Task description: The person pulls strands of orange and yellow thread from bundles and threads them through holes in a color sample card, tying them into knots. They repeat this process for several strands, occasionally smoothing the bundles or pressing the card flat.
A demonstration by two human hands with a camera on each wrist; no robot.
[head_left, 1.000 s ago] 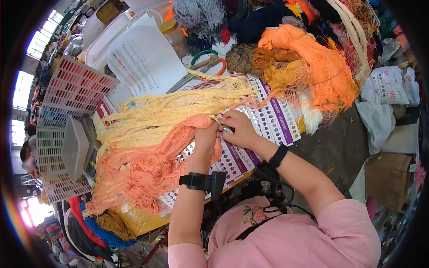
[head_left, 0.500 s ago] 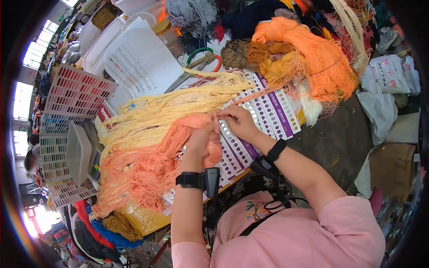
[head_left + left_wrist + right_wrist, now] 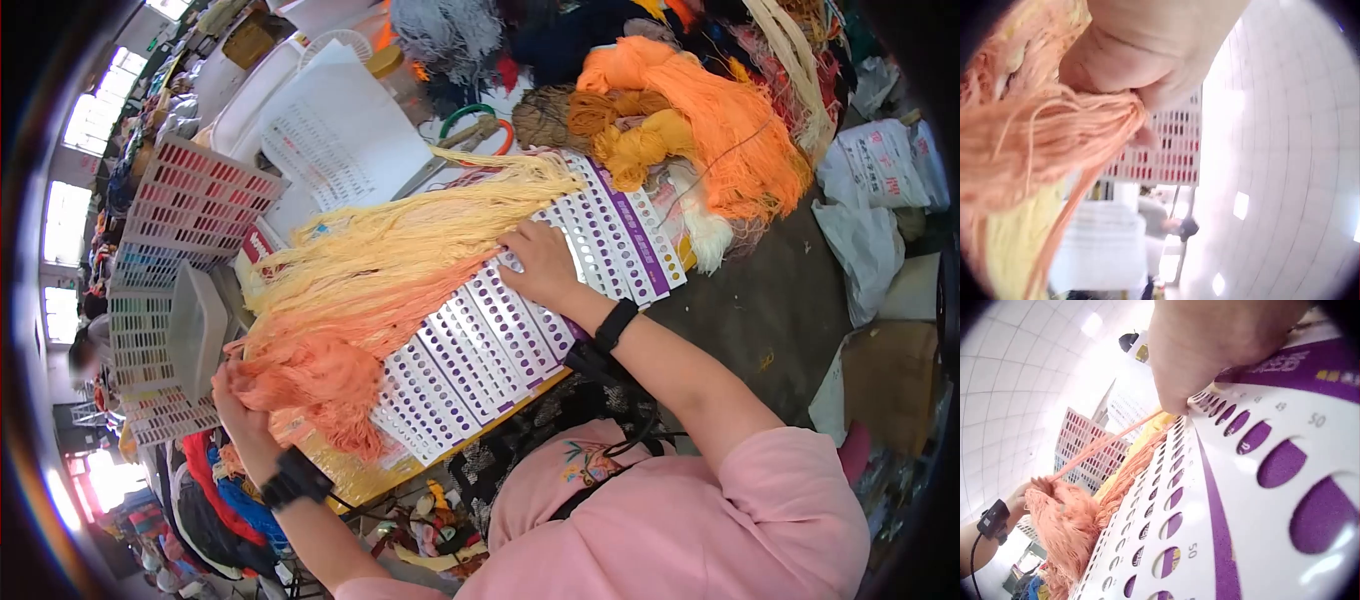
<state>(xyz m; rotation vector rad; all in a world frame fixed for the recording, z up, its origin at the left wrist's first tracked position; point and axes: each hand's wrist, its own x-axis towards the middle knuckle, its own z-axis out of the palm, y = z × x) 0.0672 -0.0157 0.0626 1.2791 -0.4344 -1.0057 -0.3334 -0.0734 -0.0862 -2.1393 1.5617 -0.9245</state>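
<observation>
At the left side of the table, my left hand point(image 3: 240, 408) grips a salmon thread skein point(image 3: 325, 385). In the left wrist view, fingers and thumb close round its gathered end point(image 3: 1104, 119). My right hand point(image 3: 543, 262) presses down on white-and-purple punched cards point(image 3: 470, 350), thumb spread to the left. The right wrist view shows a taut salmon strand point(image 3: 1107, 445) running from the left hand to the right fingertips; its end is hidden under them. Pale yellow threads point(image 3: 420, 235) hang from the cards' holes and lie leftward, beside more salmon threads.
Behind the cards lie scissors point(image 3: 440, 160) and a printed sheet point(image 3: 335, 130). Colour charts point(image 3: 190, 215) and a clear plastic tray point(image 3: 197, 325) stand at the left. Orange yarn point(image 3: 710, 120) is heaped at the back right, with plastic bags point(image 3: 880, 170) beyond the table.
My left hand has moved from beside the right hand out to the far left, drawing the salmon skein along and uncovering the cards' front. The right hand has flattened onto the cards.
</observation>
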